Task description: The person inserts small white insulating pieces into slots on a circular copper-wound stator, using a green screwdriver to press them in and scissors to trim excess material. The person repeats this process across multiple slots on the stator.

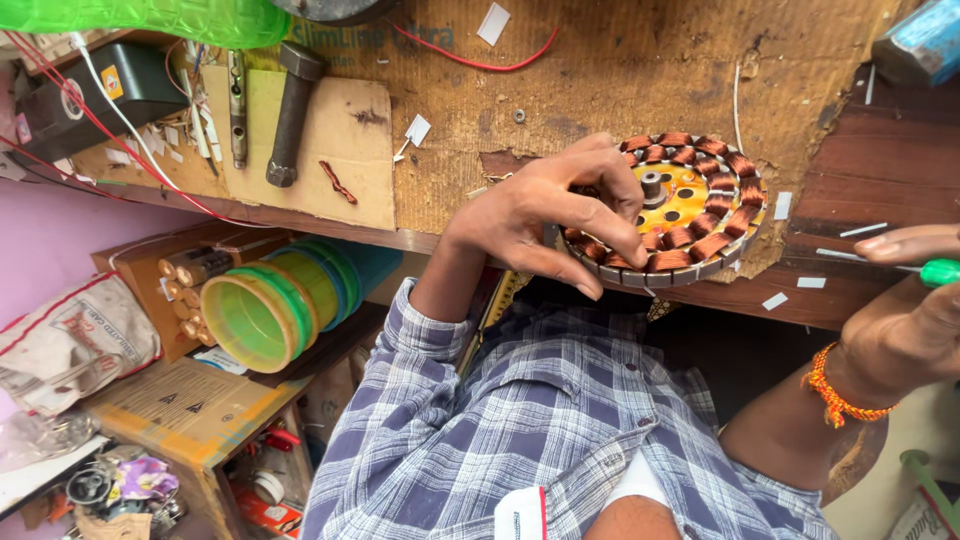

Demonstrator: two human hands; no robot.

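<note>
Under the left hand [540,215], whose fingers [610,245] pinch the near rim, a round stator [690,210] with copper coils lies on the bench [850,170]. Right hand [905,320] grips a green-handled screwdriver [890,262] beside it; seemingly winding repair, needing a steady hold.

Left hand [545,215] grips the round stator [672,208] w/ copper coils, center-right of frame, on the cardboard-covered bench [600,80]. Right hand [915,320], right edge, holds a green-handled screwdriver [925,270].
</note>
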